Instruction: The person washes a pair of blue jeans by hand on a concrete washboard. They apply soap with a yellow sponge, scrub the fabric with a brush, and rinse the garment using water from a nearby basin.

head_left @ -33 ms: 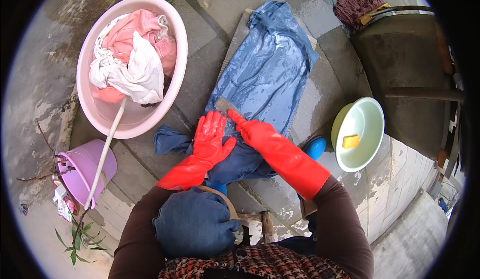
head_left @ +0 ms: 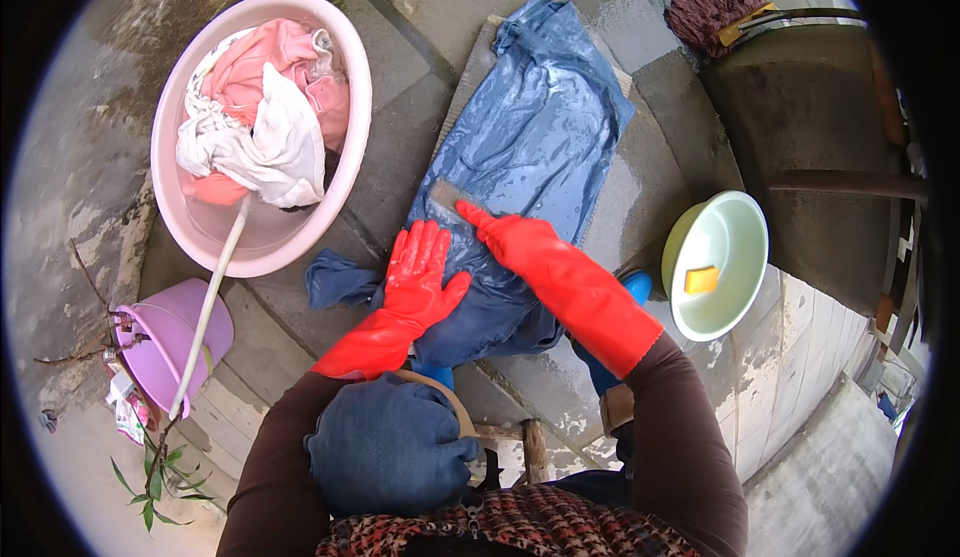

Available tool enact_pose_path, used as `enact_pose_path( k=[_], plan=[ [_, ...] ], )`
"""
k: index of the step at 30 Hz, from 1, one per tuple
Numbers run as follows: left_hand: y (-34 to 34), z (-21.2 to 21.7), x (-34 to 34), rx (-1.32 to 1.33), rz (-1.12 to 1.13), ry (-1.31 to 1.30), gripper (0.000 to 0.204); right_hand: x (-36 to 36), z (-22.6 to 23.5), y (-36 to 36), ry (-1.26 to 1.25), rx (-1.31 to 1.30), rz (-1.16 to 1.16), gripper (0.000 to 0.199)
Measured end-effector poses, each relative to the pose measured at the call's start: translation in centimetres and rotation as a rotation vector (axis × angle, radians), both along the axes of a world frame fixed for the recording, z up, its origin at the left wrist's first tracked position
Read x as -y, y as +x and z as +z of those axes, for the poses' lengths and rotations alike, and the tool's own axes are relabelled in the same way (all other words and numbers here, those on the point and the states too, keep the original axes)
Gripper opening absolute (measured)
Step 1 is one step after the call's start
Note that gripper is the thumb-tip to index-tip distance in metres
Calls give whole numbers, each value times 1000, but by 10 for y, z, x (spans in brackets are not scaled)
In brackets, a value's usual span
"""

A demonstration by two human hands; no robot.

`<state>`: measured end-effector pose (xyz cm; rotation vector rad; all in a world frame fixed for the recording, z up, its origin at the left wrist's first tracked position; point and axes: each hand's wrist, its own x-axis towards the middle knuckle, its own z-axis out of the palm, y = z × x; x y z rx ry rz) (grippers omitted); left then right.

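Observation:
A wet blue garment (head_left: 535,122) lies spread over a flat board with a ribbed edge (head_left: 463,107). My left hand (head_left: 415,282), in a red rubber glove, rests flat on its near part with fingers stretched. In the matching glove, my right hand (head_left: 515,242) is closed on a scrubbing brush (head_left: 450,197) with a brownish back, pressed against the cloth just beyond my left fingertips. Pale suds show around the brush. Its bristles are hidden. A darker bunched end of the garment (head_left: 340,279) spills onto the paving left of my left hand.
At the left stands a pink basin (head_left: 362,147) with pink and white laundry and a pole (head_left: 210,297) leaning out. A purple bucket (head_left: 215,327) is below it. A pale green basin (head_left: 745,302) holds a yellow soap bar (head_left: 702,280). A mop head (head_left: 712,7) lies far right.
My right hand and the brush have slid slightly farther away over the garment. My left hand stays almost in place.

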<state>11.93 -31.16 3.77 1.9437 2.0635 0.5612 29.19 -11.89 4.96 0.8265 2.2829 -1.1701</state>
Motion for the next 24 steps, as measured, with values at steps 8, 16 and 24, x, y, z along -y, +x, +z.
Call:
enact_pose_path(
  k=[8, 16, 24],
  plan=[
    [-2, 5, -4, 27, 10, 53, 77, -127, -64, 18, 367, -106, -523, 61],
    [0, -1, -1, 53, 5, 12, 78, -8, -17, 142, 51, 30, -100, 72],
    [-1, -1, -1, 64, 28, 24, 79, -54, -58, 124, 396, -163, -682, 67]
  ],
)
